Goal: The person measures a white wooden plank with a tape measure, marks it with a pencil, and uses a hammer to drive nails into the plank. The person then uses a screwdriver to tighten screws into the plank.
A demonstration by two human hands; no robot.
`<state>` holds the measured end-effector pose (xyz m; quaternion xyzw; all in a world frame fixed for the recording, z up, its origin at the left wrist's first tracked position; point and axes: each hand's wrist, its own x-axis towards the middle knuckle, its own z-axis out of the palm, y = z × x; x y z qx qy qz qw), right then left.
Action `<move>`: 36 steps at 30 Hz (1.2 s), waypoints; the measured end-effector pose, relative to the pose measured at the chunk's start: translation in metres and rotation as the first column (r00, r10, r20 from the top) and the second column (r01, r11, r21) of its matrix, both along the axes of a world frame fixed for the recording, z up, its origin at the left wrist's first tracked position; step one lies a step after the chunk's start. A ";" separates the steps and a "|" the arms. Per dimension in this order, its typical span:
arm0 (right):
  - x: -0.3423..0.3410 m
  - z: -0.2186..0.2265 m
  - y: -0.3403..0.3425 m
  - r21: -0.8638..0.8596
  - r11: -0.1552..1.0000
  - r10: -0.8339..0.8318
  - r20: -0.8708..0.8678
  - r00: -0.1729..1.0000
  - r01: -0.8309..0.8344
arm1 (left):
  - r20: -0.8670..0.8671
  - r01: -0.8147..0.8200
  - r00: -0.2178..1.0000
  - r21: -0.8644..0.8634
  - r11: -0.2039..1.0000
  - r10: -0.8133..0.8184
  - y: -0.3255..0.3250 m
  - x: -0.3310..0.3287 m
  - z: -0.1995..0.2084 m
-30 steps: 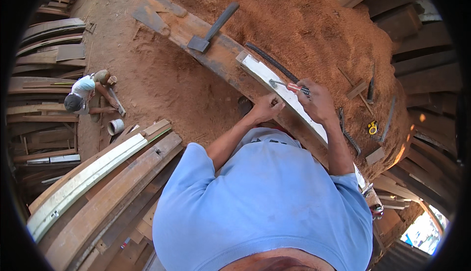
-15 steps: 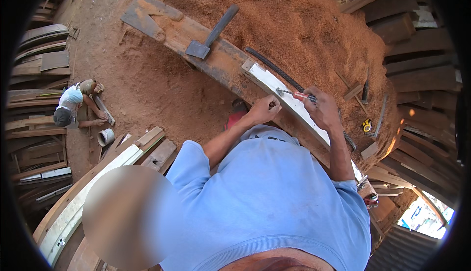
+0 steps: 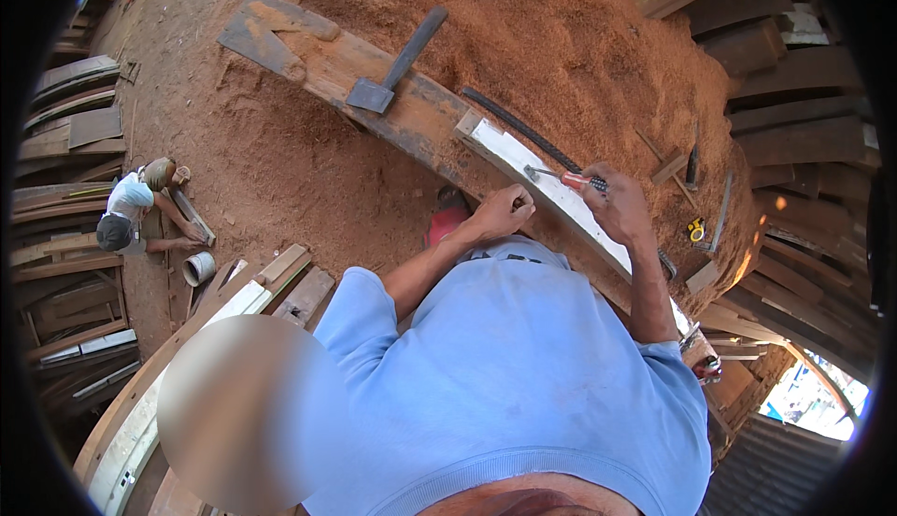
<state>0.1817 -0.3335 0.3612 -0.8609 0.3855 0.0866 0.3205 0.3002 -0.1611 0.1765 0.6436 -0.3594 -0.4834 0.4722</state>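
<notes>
My right hand (image 3: 617,206) is closed round a screwdriver (image 3: 572,179) with a red and black handle. Its shaft points left, and the tip is at a small metal fitting (image 3: 532,173) on a white-faced wooden beam (image 3: 561,200). Whether the tip is seated in a screw is too small to tell. Just left of the beam, my left hand (image 3: 502,212) is closed with its fingers curled; anything inside them is hidden. The beam lies on a long, dusty plank bench (image 3: 402,142) in front of me.
A mallet (image 3: 374,93) with a square head lies on the bench. A ribbed black bar (image 3: 523,131) runs beside the beam. Sawdust (image 3: 570,49) is heaped beyond, with a yellow tape measure (image 3: 696,229) on it. At left another person (image 3: 131,200) crouches, handling a board, near a white bucket (image 3: 199,268).
The view has shifted slightly. My right hand and the screwdriver have turned a little, with the tip still by the fitting. My left hand stays curled in almost the same place.
</notes>
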 end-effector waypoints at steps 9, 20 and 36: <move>0.013 0.014 0.004 -0.028 0.990 0.137 -0.069 0.988 -0.139 | -0.014 0.016 1.000 0.023 1.000 -0.016 -0.004 -0.001 -0.006; 0.053 0.009 -0.028 0.190 0.943 0.323 -0.328 0.888 -0.273 | -0.040 0.005 0.999 0.002 1.000 -0.005 -0.013 -0.001 0.000; 0.066 0.025 0.007 -0.092 0.844 0.428 -0.479 0.766 -0.529 | -0.025 -0.022 0.999 0.093 0.995 0.024 -0.015 0.022 -0.011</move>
